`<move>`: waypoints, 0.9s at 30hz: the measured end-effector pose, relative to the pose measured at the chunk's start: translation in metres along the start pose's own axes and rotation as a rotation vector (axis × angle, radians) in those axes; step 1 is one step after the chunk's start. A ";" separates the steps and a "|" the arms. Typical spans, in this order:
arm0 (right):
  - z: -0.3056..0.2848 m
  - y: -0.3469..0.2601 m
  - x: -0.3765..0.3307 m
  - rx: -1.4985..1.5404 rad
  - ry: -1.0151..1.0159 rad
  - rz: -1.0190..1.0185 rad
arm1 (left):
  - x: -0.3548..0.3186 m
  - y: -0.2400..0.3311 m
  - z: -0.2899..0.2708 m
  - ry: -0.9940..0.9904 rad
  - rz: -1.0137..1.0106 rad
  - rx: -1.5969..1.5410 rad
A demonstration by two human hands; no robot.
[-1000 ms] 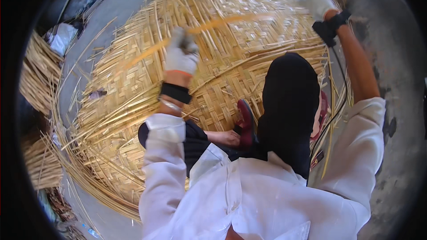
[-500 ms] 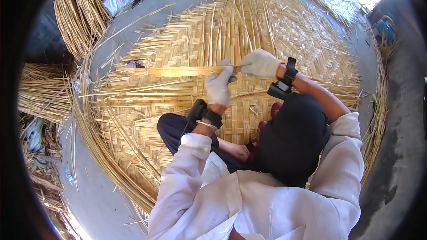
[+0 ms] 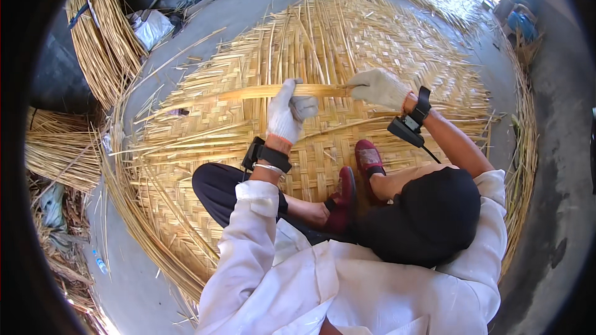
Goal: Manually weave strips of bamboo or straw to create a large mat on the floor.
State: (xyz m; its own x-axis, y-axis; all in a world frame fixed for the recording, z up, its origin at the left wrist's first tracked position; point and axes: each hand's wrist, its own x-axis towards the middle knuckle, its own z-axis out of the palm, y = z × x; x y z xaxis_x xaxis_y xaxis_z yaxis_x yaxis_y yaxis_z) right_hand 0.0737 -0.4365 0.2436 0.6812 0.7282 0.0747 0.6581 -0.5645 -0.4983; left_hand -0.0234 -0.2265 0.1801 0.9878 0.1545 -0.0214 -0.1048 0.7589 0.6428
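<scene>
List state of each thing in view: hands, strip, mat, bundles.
left hand: gloved, closed on bamboo strip
right hand: gloved, gripping the strip's end
bamboo strip: held level above the mat
woven mat: flat, edges unfinished
bamboo bundles: tied, stacked beside mat

strip [image 3: 261,92] above mat [image 3: 385,37], bundles [image 3: 105,31] left

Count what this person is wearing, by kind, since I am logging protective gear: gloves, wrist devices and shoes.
White work gloves: 2, left hand, right hand
Black wrist devices: 2
Dark red shoes: 2
Total: 6
</scene>
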 end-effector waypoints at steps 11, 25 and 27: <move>-0.003 -0.054 -0.037 -0.105 0.498 -0.065 | -0.006 -0.017 0.046 -0.096 0.003 -0.083; -0.119 -0.031 -0.034 -0.086 -0.317 0.067 | 0.020 -0.030 0.112 -0.241 0.296 0.227; -0.128 -0.025 -0.011 0.043 -0.280 0.092 | 0.044 -0.023 0.115 -0.204 0.296 0.193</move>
State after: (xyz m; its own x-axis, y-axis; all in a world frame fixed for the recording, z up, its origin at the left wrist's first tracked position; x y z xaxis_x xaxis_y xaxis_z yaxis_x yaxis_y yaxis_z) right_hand 0.0912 -0.4800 0.3652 0.6186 0.7568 -0.2112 0.5793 -0.6209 -0.5281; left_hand 0.0358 -0.3096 0.2523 0.9231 0.2049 0.3255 -0.3831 0.5648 0.7309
